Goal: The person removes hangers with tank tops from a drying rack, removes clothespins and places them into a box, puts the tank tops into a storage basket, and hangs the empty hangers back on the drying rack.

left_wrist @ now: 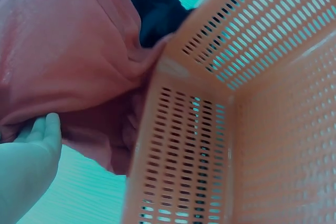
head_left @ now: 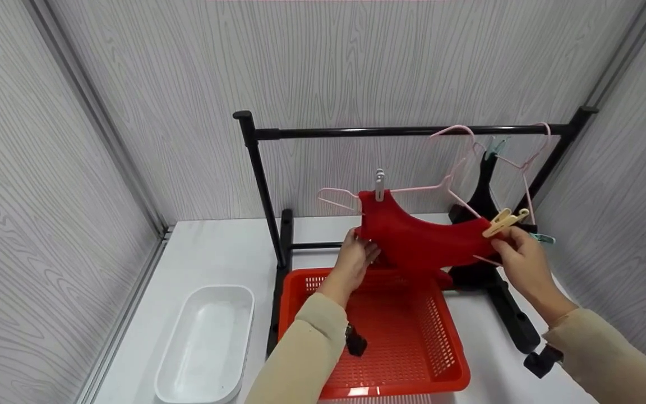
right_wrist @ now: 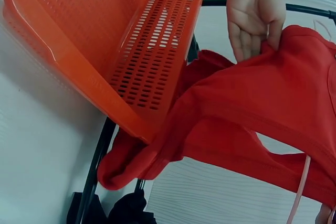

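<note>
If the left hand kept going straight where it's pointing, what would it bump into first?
Probably the red cloth: the left hand is right at its edge, fingers touching it. What comes after that is hard to tell, because depth is unclear.
</note>
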Action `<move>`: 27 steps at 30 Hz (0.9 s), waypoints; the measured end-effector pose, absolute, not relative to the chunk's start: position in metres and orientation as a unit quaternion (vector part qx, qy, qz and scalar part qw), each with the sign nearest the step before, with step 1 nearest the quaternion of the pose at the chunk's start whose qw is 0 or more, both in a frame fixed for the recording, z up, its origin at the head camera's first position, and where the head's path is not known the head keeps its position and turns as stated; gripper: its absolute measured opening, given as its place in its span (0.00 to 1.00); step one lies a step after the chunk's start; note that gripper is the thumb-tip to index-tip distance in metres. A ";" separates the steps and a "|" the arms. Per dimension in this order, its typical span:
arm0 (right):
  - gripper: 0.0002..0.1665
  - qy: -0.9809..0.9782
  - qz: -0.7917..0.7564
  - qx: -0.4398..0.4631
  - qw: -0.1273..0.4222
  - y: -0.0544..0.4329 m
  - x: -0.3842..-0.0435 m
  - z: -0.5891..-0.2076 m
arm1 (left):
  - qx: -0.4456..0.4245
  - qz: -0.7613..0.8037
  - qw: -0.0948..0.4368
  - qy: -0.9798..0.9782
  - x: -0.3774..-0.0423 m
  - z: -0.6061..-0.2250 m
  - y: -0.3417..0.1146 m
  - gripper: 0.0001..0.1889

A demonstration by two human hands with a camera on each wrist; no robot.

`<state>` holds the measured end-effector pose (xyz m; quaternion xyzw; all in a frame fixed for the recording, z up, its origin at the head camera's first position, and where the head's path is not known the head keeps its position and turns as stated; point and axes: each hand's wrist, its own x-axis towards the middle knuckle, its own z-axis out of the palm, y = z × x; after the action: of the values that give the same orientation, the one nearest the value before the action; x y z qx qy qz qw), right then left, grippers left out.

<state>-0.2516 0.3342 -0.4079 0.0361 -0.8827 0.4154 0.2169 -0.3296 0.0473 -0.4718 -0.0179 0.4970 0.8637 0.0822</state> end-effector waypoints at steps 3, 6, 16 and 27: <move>0.11 -0.879 0.423 0.035 0.219 0.335 -0.252 -0.405 | 0.012 0.848 0.059 0.527 -0.328 -0.462 0.042 0.10; 0.12 -0.877 0.428 0.031 0.219 0.336 -0.253 -0.403 | 0.061 0.819 0.024 0.570 -0.325 -0.454 0.035 0.10; 0.12 -0.876 0.426 0.020 0.224 0.336 -0.254 -0.399 | 0.208 0.682 -0.104 0.693 -0.299 -0.442 0.011 0.05; 0.09 -0.873 0.432 0.028 0.224 0.332 -0.254 -0.400 | 0.240 0.572 -0.112 0.776 -0.274 -0.456 -0.004 0.10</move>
<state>-0.2541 0.3319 -0.3999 0.0279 -0.8730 0.4320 0.2244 -0.2736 -0.0039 -0.4559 0.2403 0.7763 0.5718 -0.1125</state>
